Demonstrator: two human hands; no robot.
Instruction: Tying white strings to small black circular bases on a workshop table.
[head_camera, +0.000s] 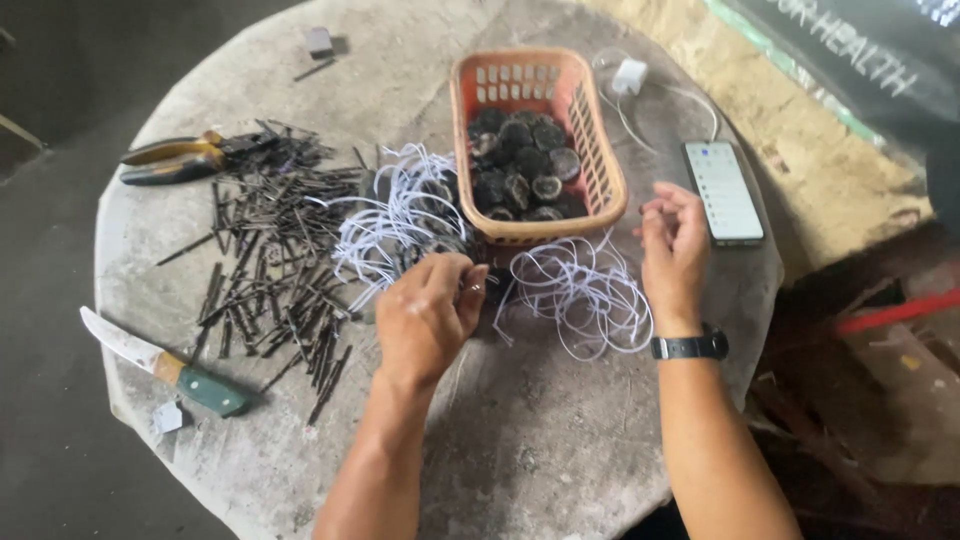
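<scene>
Tying dark round bundles with white cord beside the orange basket (610, 165)

Judging by the basket, already holding a heap of dark round pieces (522, 160), a good share is looking done. The left hand (428, 315), just in front of the basket, is closing around a small dark piece with a white cord (585, 295), while the right hand (675, 245), at the basket's right, is pinching something thin. Dark sticks (280, 250) lying left of it on the worktop (520, 440) are looking unused
</scene>
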